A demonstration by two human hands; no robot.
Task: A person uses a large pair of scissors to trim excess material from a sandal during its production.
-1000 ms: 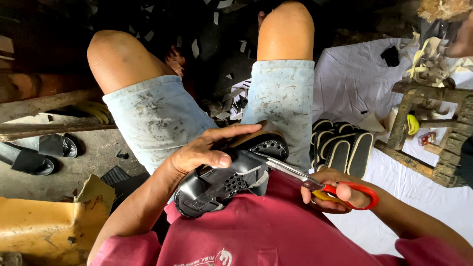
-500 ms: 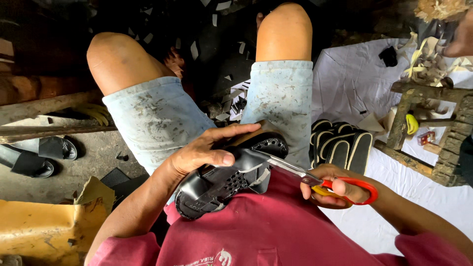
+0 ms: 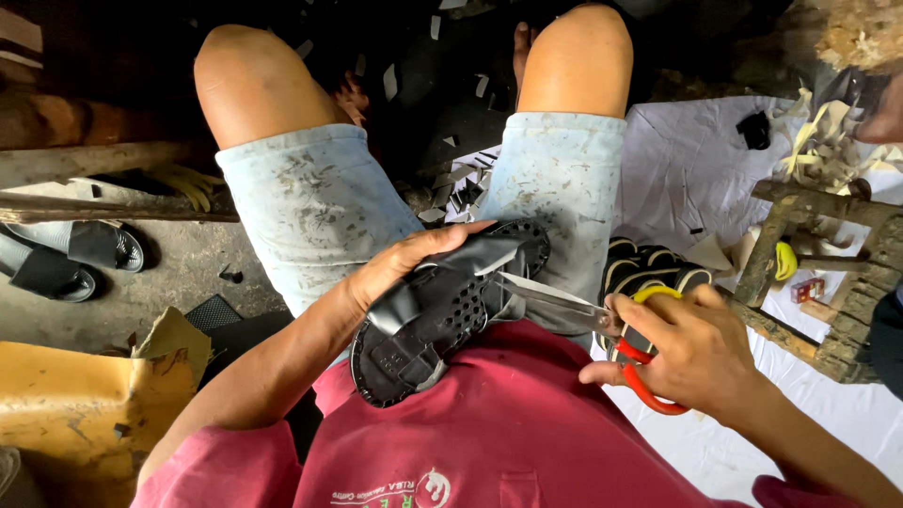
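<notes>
Across the lap, propped on the right thigh and belly, lies a black sandal, steadied by the left hand cupped over its upper so its edge meets the red-handled scissors gripped by the right hand.

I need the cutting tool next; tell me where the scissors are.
In the head view, the scissors are right of centre, in the right hand, blades touching the black sandal that the left hand steadies on the lap.
</notes>
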